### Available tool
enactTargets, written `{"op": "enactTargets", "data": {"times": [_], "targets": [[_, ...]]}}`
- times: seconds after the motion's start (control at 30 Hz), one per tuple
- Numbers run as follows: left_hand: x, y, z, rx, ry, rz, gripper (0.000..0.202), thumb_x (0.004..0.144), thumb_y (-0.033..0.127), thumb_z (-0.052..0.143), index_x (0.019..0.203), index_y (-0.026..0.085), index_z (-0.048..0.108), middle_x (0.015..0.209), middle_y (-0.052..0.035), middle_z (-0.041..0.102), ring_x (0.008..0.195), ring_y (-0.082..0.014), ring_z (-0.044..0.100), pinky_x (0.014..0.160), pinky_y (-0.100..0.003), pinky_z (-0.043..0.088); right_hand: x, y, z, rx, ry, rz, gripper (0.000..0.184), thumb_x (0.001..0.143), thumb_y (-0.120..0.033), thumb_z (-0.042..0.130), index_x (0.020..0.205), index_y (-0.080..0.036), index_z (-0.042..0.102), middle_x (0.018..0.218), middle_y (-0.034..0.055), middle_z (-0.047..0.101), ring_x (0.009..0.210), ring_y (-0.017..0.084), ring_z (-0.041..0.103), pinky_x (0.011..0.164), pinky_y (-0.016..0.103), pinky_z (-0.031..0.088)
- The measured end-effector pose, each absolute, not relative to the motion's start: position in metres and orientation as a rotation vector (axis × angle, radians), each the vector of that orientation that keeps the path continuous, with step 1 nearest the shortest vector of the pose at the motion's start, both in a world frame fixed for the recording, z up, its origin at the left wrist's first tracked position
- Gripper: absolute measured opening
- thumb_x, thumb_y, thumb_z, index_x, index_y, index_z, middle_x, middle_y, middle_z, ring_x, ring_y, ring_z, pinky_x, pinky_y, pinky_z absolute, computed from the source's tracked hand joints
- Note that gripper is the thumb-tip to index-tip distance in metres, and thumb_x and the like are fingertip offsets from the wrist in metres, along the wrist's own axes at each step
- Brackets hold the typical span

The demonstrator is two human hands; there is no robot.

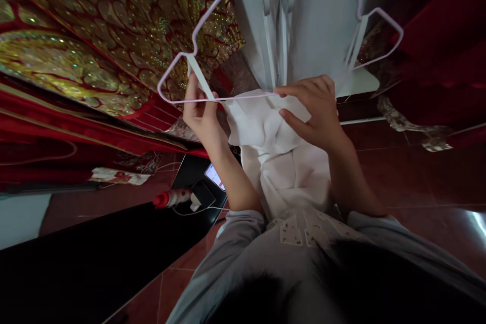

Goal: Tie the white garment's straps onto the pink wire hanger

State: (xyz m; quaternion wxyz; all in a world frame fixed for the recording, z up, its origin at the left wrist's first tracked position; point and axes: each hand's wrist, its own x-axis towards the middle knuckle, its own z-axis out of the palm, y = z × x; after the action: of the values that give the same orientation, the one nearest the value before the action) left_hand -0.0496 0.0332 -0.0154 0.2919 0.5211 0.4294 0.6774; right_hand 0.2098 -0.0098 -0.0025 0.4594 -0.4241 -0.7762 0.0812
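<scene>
Left hand [201, 116] grips the white strap [201, 78] at one end of the hanger [246, 96]; the right hand [319, 111], thumb and fingers apart, brings a fingertip to the middle of the hanger's lower edge. White cloth [258, 129] lies below the hanger. The step appears to be adjusting the strap; the next move seems to call for light fingers and a level hanger.
</scene>
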Motion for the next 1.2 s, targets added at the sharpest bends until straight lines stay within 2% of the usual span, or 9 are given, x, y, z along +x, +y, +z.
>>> {"op": "enactTargets", "data": {"times": [0.1,0.37,0.57,0.7,0.83,0.9,1.03,1.1,1.2], "targets": [[-0.050,0.026,-0.004,1.260,0.863,1.910,0.048,0.083,0.022,0.081,0.127,0.039,0.076,0.150,0.0066,0.067,0.145,-0.0278,0.053,0.114,-0.042,0.051,0.211,-0.010,-0.002,-1.067,-1.910,0.206,0.035,0.102,-0.044,0.059,0.132,-0.033,0.071,0.125,0.0051,0.078,0.118,0.030,0.067,0.115,0.057,0.043],[-0.055,0.026,0.015,1.203,0.589,1.721,0.062,0.067,0.059,0.091,0.124,0.045,0.073,0.149,0.0057,0.067,0.155,-0.0318,0.047,0.119,-0.044,0.050,0.213,-0.011,0.000,-1.085,-1.915,0.235,0.034,0.100,-0.044,0.060,0.130,-0.033,0.072,0.124,0.0049,0.078,0.118,0.031,0.067,0.117,0.058,0.042],[-0.075,0.035,0.034,1.075,0.579,1.671,0.041,0.099,0.061,0.066,0.122,0.027,0.073,0.148,-0.0051,0.070,0.165,-0.0352,0.034,0.125,-0.053,0.046,0.212,-0.010,0.001,-1.055,-1.931,0.250,0.035,0.101,-0.043,0.060,0.133,-0.033,0.070,0.124,0.0039,0.078,0.117,0.029,0.067,0.114,0.055,0.044],[-0.076,0.031,0.046,1.068,0.667,1.739,0.037,0.111,0.052,0.049,0.123,0.028,0.073,0.145,-0.0032,0.073,0.167,-0.0322,0.032,0.127,-0.051,0.046,0.209,-0.010,0.003,-1.050,-1.951,0.272,0.034,0.101,-0.043,0.060,0.133,-0.033,0.069,0.121,0.0043,0.078,0.116,0.030,0.067,0.113,0.055,0.045],[-0.076,0.030,0.049,0.985,0.606,1.922,0.064,0.118,0.039,0.009,0.119,0.032,0.072,0.146,0.0039,0.072,0.166,-0.0202,0.035,0.129,-0.044,0.046,0.212,-0.008,0.002,-1.071,-1.951,0.246,0.033,0.101,-0.044,0.059,0.131,-0.033,0.069,0.119,0.0041,0.077,0.115,0.030,0.067,0.112,0.055,0.045],[-0.080,0.030,0.047,0.979,0.645,1.972,0.071,0.117,0.038,0.001,0.111,0.033,0.072,0.143,0.0073,0.074,0.166,-0.0184,0.036,0.127,-0.045,0.048,0.217,-0.006,0.002,-1.082,-1.945,0.214,0.032,0.101,-0.044,0.060,0.130,-0.033,0.070,0.117,0.0044,0.077,0.113,0.030,0.067,0.109,0.054,0.046],[-0.090,0.022,0.039,1.059,0.834,2.032,0.046,0.115,0.048,0.039,0.083,0.027,0.063,0.119,0.0031,0.083,0.165,-0.0271,0.038,0.127,-0.050,0.048,0.227,-0.004,0.003,-1.079,-1.962,0.192,0.029,0.101,-0.041,0.062,0.127,-0.033,0.071,0.115,0.0041,0.078,0.111,0.029,0.067,0.106,0.053,0.047],[-0.095,0.015,0.030,1.051,0.878,2.125,0.045,0.108,0.053,0.055,0.073,0.026,0.054,0.101,-0.0002,0.083,0.161,-0.0308,0.044,0.127,-0.051,0.048,0.228,-0.003,0.005,-1.082,-1.964,0.204,0.029,0.100,-0.041,0.061,0.127,-0.034,0.070,0.116,0.0038,0.078,0.113,0.029,0.067,0.107,0.053,0.046],[-0.098,0.008,0.010,0.971,0.965,2.257,0.045,0.105,0.058,0.056,0.073,0.027,0.050,0.090,-0.0016,0.080,0.155,-0.0309,0.053,0.125,-0.052,0.049,0.225,-0.003,0.005,-1.086,-1.949,0.228,0.030,0.101,-0.043,0.060,0.128,-0.034,0.071,0.118,0.0039,0.078,0.114,0.030,0.067,0.110,0.055,0.045]]}}
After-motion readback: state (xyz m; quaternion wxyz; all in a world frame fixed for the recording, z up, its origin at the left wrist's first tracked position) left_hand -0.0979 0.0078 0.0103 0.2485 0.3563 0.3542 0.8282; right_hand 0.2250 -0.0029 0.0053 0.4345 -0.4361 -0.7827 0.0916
